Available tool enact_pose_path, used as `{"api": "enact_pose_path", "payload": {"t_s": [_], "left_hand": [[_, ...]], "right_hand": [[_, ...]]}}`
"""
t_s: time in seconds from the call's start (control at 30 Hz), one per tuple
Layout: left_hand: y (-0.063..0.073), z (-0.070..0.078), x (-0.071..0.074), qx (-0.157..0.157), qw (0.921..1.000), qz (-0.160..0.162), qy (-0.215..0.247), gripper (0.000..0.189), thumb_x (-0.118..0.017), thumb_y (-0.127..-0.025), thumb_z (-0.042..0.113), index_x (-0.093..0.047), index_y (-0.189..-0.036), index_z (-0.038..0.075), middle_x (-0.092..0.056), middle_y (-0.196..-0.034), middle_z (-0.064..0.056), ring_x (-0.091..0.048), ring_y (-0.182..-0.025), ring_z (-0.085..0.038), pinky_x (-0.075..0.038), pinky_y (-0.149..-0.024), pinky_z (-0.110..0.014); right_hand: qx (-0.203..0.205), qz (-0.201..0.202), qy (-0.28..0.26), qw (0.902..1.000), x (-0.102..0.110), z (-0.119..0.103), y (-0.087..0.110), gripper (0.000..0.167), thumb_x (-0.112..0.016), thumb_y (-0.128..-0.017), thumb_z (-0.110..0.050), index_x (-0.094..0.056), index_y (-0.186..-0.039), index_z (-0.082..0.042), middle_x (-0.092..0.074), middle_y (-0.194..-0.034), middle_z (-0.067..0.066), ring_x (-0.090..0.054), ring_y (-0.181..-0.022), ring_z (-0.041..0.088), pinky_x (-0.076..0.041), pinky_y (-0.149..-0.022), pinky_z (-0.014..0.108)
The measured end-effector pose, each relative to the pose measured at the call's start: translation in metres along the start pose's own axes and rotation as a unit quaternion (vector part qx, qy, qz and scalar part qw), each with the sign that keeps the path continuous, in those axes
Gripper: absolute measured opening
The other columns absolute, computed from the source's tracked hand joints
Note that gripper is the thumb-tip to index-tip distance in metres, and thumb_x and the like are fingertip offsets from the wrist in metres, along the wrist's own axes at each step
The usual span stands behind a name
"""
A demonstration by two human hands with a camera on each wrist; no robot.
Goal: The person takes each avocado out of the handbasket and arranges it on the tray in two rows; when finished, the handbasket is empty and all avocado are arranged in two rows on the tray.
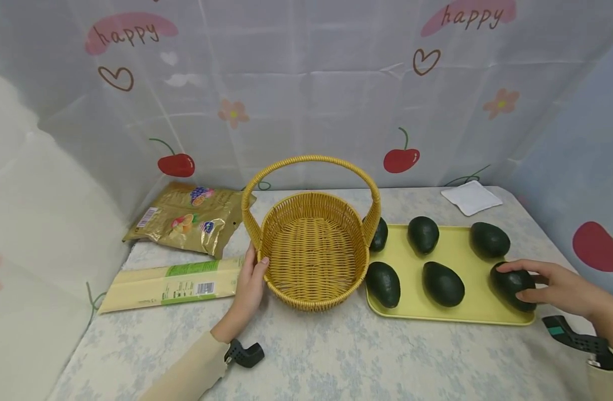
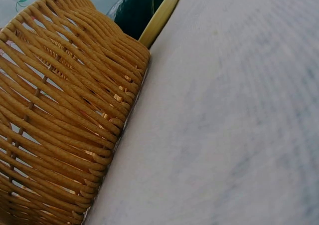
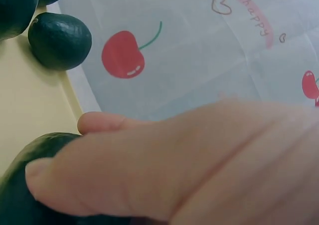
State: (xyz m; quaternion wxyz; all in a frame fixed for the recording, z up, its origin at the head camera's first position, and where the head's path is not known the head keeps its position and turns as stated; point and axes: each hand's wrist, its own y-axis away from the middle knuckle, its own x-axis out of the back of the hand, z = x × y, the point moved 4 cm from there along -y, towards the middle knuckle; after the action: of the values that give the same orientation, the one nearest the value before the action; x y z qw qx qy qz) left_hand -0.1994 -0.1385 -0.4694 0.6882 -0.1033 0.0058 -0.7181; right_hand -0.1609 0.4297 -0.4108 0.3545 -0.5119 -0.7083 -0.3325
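Observation:
A round yellow wicker basket (image 1: 313, 301) with a tall arched handle stands on the table with nothing inside. My left hand (image 1: 250, 281) grips its left side, thumb at the rim; in the left wrist view only the woven wall (image 2: 65, 110) shows, the hand out of sight. To the right, my right hand (image 1: 557, 287) holds a dark green avocado (image 1: 509, 284) at the front right corner of a yellow tray (image 1: 408, 314). Seen from the right wrist, the thumb presses on the near side of that avocado (image 3: 15, 190). Several more avocados (image 1: 444, 284) lie on the tray.
A gold snack bag (image 1: 191, 217) lies at the back left, with a long pale-yellow and green packet (image 1: 171, 284) in front of it. Behind the tray is a folded white cloth (image 1: 470, 197). Printed curtains (image 1: 306, 111) enclose the table's back and sides.

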Motion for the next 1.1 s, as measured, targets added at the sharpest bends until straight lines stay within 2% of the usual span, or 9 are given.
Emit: {"api": "enact_pose_path", "payload": {"t_s": [0.1, 0.4, 0.57, 0.63, 0.73, 0.8, 0.87, 1.0, 1.1], "left_hand": [[0.0002, -0.0001, 0.0006, 0.003, 1.0, 0.0, -0.001, 0.064, -0.036, -0.111, 0.021, -0.005, -0.166, 0.018, -0.01, -0.173, -0.005, -0.014, -0.16, -0.026, -0.018, -0.129, -0.046], [-0.0009, -0.0002, 0.0022, 0.007, 1.0, 0.0, -0.004, 0.064, -0.035, -0.111, 0.022, -0.004, -0.166, 0.019, -0.009, -0.173, -0.005, -0.012, -0.16, -0.026, -0.017, -0.129, -0.046], [-0.0007, 0.0003, 0.0014, -0.002, 1.0, 0.002, -0.009, 0.064, -0.036, -0.111, 0.021, -0.005, -0.166, 0.016, -0.011, -0.173, -0.007, -0.014, -0.16, -0.027, -0.017, -0.129, -0.046], [-0.0007, 0.0005, 0.0011, -0.005, 0.9999, 0.003, -0.01, 0.064, -0.036, -0.111, 0.02, -0.006, -0.166, 0.016, -0.012, -0.173, -0.008, -0.014, -0.16, -0.027, -0.017, -0.129, -0.046], [-0.0007, 0.0006, 0.0005, -0.005, 0.9999, 0.003, -0.01, 0.063, -0.036, -0.111, 0.02, -0.006, -0.166, 0.016, -0.012, -0.173, -0.007, -0.014, -0.16, -0.027, -0.017, -0.129, -0.045], [-0.0005, 0.0007, 0.0004, -0.005, 1.0, 0.001, -0.008, 0.063, -0.036, -0.111, 0.02, -0.006, -0.166, 0.017, -0.012, -0.173, -0.007, -0.014, -0.16, -0.027, -0.017, -0.129, -0.046], [-0.0003, 0.0005, 0.0004, -0.004, 1.0, 0.001, -0.007, 0.063, -0.036, -0.111, 0.02, -0.006, -0.166, 0.017, -0.012, -0.173, -0.006, -0.014, -0.16, -0.026, -0.017, -0.129, -0.045], [-0.0001, -0.0001, 0.0006, 0.0, 1.0, 0.001, -0.007, 0.063, -0.036, -0.111, 0.02, -0.005, -0.166, 0.018, -0.011, -0.173, -0.006, -0.013, -0.16, -0.026, -0.016, -0.129, -0.046], [-0.0002, -0.0003, 0.0007, 0.001, 1.0, 0.002, -0.009, 0.063, -0.036, -0.111, 0.021, -0.005, -0.166, 0.018, -0.011, -0.173, -0.006, -0.013, -0.16, -0.026, -0.016, -0.13, -0.046]], "right_hand": [[0.006, 0.008, 0.007, 0.9999, -0.0009, 0.0001, -0.0008, 0.043, -0.081, -0.08, -0.004, -0.069, -0.121, -0.009, -0.033, -0.11, -0.051, -0.03, -0.097, -0.031, -0.053, -0.075, 0.031], [0.025, 0.034, 0.004, 0.9991, -0.0031, 0.0057, -0.0032, 0.049, -0.081, -0.081, -0.005, -0.065, -0.127, -0.006, -0.036, -0.117, -0.046, -0.027, -0.103, -0.034, -0.044, -0.077, 0.022], [0.009, 0.026, -0.003, 0.9996, -0.0046, 0.0084, -0.0039, 0.051, -0.08, -0.083, -0.008, -0.062, -0.13, -0.001, -0.042, -0.121, -0.04, -0.024, -0.101, -0.033, -0.05, -0.089, 0.057], [0.0, 0.018, -0.009, 0.9998, -0.0053, 0.0088, -0.0038, 0.051, -0.079, -0.084, -0.009, -0.06, -0.131, 0.001, -0.046, -0.124, -0.032, -0.023, -0.1, -0.032, -0.045, -0.085, 0.069], [-0.012, 0.01, -0.004, 0.9999, -0.0064, 0.0086, -0.0037, 0.052, -0.079, -0.085, -0.011, -0.06, -0.131, 0.001, -0.056, -0.131, -0.007, -0.022, -0.098, -0.032, -0.045, -0.086, 0.072], [-0.014, 0.004, 0.0, 0.9999, -0.0067, 0.0082, -0.0038, 0.051, -0.079, -0.085, -0.012, -0.06, -0.131, 0.002, -0.057, -0.134, 0.018, -0.022, -0.097, -0.031, -0.046, -0.086, 0.071], [-0.014, 0.003, 0.005, 0.9999, -0.0064, 0.0081, -0.0039, 0.05, -0.079, -0.085, -0.013, -0.061, -0.13, 0.0, -0.057, -0.133, 0.017, -0.023, -0.097, -0.031, -0.051, -0.085, 0.066], [-0.004, 0.012, 0.007, 0.9999, -0.0039, 0.0088, -0.0027, 0.046, -0.081, -0.083, -0.01, -0.065, -0.126, -0.003, -0.049, -0.121, -0.028, -0.027, -0.098, -0.032, -0.055, -0.077, 0.033], [0.006, 0.018, 0.0, 0.9998, -0.0027, 0.0087, -0.0012, 0.044, -0.081, -0.082, -0.007, -0.067, -0.124, -0.005, -0.037, -0.114, -0.046, -0.032, -0.098, -0.031, -0.049, -0.068, 0.018]]}}
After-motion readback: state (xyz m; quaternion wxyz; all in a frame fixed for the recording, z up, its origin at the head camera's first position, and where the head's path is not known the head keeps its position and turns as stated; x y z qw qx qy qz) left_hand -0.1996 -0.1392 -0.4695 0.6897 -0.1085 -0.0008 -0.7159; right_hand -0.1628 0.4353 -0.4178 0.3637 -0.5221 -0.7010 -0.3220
